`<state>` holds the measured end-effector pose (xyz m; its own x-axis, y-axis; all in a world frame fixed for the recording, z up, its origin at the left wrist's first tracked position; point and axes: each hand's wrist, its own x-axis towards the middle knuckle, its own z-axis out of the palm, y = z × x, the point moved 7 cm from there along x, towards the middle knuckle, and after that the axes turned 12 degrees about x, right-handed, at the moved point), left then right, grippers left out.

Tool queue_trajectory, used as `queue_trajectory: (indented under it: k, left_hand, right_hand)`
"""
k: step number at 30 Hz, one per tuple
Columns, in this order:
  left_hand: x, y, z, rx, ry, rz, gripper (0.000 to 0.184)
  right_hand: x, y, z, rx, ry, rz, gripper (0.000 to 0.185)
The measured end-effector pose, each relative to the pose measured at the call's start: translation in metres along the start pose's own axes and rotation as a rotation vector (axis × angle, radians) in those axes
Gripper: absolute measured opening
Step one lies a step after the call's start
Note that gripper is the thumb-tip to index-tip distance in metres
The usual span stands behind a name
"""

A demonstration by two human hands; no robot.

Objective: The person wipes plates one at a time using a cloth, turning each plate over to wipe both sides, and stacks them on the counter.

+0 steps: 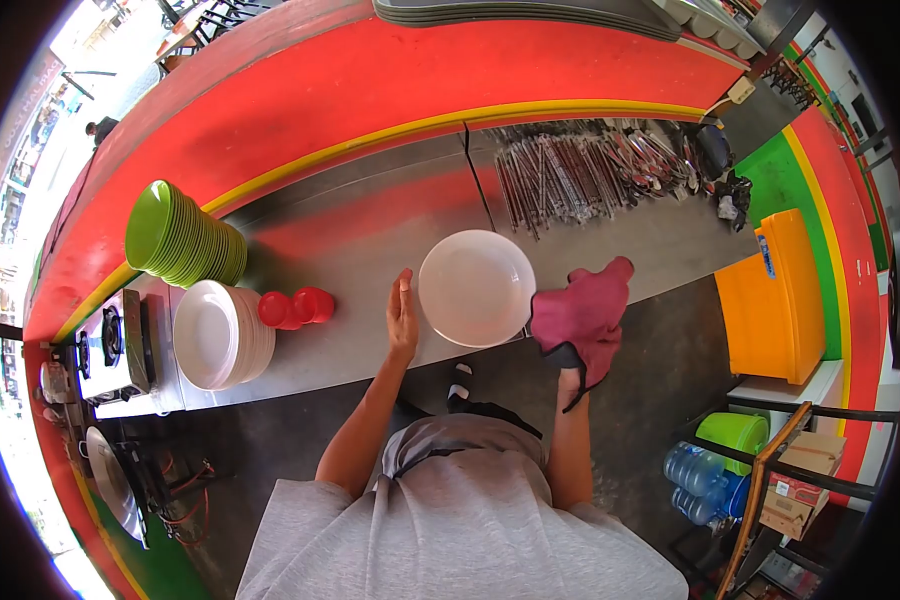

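Note:
A white plate (477,288) is at the middle of the view, over the steel counter (360,225). Just left of its rim, my left hand (402,318) is upright with fingers stretched out and nothing in it; a small gap separates it from the plate. A maroon cloth (585,310) with dark edging covers my right hand, so its fingers are hidden; the cloth touches the plate's right rim. To the left on the counter stand a stack of white plates (210,335), two red cups (296,308) and a tall leaning stack of green bowls (182,235).
Many utensils (590,175) lie along the counter's back right, beside a black plastic bag (734,198). A stove (115,345) sits at the far left. Right of the counter are a yellow bin (770,300), water bottles (698,482) and cardboard boxes (800,485). A red wall (370,85) runs behind.

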<state>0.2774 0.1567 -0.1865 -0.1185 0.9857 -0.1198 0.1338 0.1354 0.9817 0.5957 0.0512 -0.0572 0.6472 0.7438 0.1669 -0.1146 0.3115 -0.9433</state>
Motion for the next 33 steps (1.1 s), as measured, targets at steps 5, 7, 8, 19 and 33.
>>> queue_trajectory:
  k: [5, 7, 8, 19, 33]
  left_hand:
    - [-0.013, 0.042, -0.012, -0.035, 0.014, 0.016, 0.061]
    - [-0.017, 0.05, -0.017, -0.058, 0.006, 0.03, 0.06]
    - [-0.019, 0.055, -0.021, -0.074, 0.003, 0.041, 0.06]
    - [-0.056, 0.065, -0.11, -0.268, 0.132, 0.026, 0.06]
    - [-0.097, 0.096, -0.351, -0.094, 0.641, 0.19, 0.049]
  right_hand:
    - [-0.014, 0.024, 0.018, 0.029, 0.059, -0.04, 0.044]
    - [-0.021, 0.038, 0.035, 0.109, 0.01, -0.004, 0.043]
    - [-0.025, 0.044, 0.044, 0.152, -0.018, 0.016, 0.043]
    - [-0.08, 0.078, 0.14, 0.443, -0.319, 0.288, 0.037]
    - [-0.209, 0.029, 0.358, 0.302, -0.819, 0.379, 0.035]
